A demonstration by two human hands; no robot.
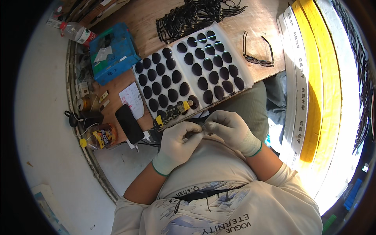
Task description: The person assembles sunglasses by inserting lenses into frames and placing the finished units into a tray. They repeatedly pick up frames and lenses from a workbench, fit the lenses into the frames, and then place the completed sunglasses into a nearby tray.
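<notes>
My left hand (176,145) and my right hand (234,131) meet in front of my belly, both in white gloves with green cuffs. Thumb and fingers of each are pinched together around something tiny, which I cannot make out. Just beyond them, tilted on the table's near edge, lies a white tray (180,60) with rows of dark oval lenses (166,81). A dark, mottled strip-like tool (174,112) with yellow ends rests along the tray's near left edge. Neither hand touches the tray.
A black glasses frame (258,60) lies right of the tray; a heap of black frames (188,19) lies behind it. To the left are a blue box (113,53), a paper sheet (132,100), a black phone (129,123) and a drink bottle (102,137). White-and-yellow stacks (313,78) stand right.
</notes>
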